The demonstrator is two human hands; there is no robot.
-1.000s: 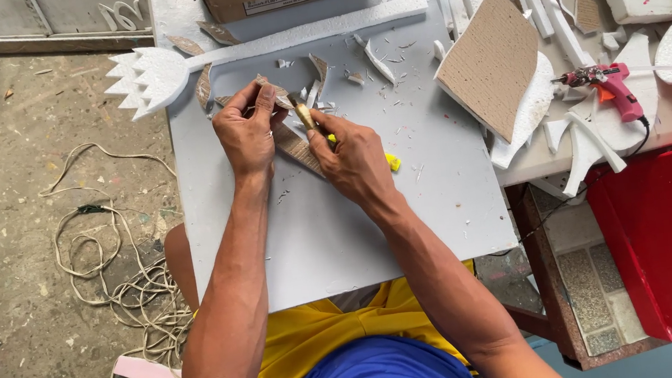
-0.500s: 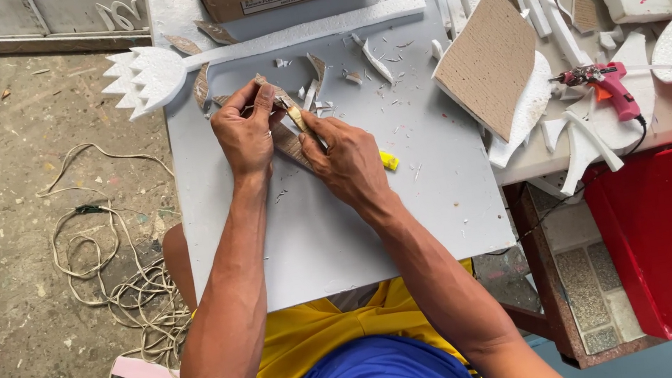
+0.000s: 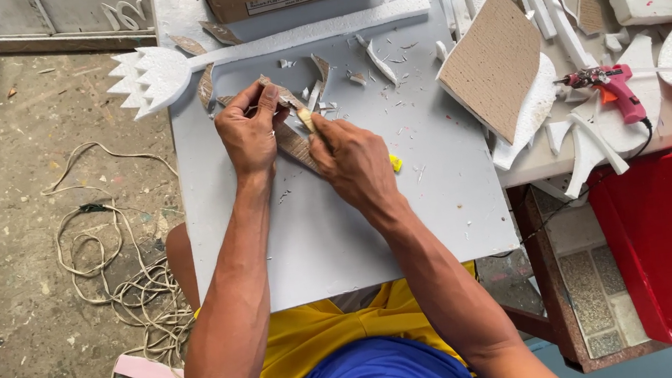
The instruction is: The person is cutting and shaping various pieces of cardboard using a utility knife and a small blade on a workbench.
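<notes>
The left hand pinches a brown cardboard strip flat on the grey board over the desk. The right hand, closed on a yellow-handled knife, has slid up the strip since 1 second ago, so the cut appears to advance.

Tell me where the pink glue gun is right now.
In the head view, the pink glue gun lies on the cluttered table at the person's right, among white foam offcuts, just right of the brown cardboard sheet.
</notes>
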